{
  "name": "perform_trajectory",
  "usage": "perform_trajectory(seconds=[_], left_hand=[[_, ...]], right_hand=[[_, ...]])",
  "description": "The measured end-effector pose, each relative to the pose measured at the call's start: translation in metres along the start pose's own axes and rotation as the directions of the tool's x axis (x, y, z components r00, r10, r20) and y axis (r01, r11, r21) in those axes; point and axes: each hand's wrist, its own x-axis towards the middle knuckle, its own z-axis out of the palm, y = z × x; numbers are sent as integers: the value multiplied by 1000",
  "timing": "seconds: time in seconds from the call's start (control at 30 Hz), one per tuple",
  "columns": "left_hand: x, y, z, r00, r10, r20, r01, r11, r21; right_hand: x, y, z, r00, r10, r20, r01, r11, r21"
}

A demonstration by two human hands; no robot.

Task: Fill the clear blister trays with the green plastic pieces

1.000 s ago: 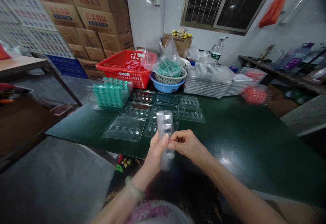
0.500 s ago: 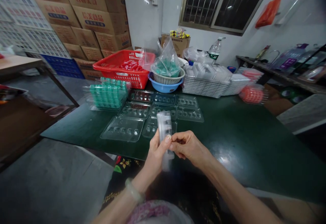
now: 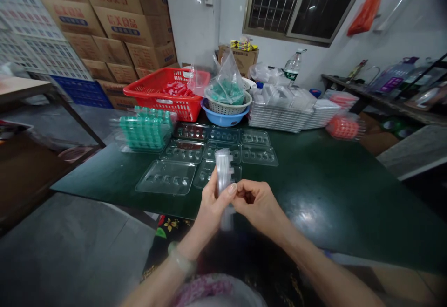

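Observation:
My left hand (image 3: 211, 202) is wrapped around a thin stack of clear plastic trays (image 3: 222, 169), held on edge above the front of the table. The stack's lower end is blurred. At its right side my right hand (image 3: 256, 202) is closed, thumb and forefinger pinching at the tray edges by my left thumb; how many trays lie between those fingertips is hidden. Beyond my hands, several clear trays with moulded slots lie flat in rows, among them a front-left tray (image 3: 166, 177) and a right-hand tray (image 3: 259, 154).
Filled green packs (image 3: 143, 130) are piled at the table's left. Behind stand a red basket (image 3: 157, 93) with pink pieces, a blue basin (image 3: 225, 118) under a colander, and stacked clear trays (image 3: 275, 116). Red packs (image 3: 344, 127) sit at the right rear of the green table (image 3: 324, 190).
My right fingers have curled more tightly at the stack's edge, and the stack has turned slightly, showing more of its side. The view has shifted a little.

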Motion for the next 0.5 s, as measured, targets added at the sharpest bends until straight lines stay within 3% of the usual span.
perform_trajectory(seconds=[0.1,0.17,0.27,0.37,0.43,0.5], left_hand=[[8,5,-13,988,-132,-84,116,978,-173],[13,11,-27,966,-186,-180,139,959,-246],[16,18,-45,951,-175,-256,109,961,-253],[12,19,-50,967,-139,-212,88,968,-234],[8,15,-46,976,-129,-174,88,970,-227],[4,10,-39,978,-146,-148,112,969,-220]], right_hand=[[-9,-4,-23,989,-41,-144,10,978,-207],[-17,2,-44,976,-119,-180,23,886,-464],[-31,26,-66,989,-147,10,94,575,-813],[-38,60,-74,982,37,183,167,267,-949],[-36,77,-76,970,114,215,199,138,-970],[-29,85,-78,960,148,239,229,81,-970]])
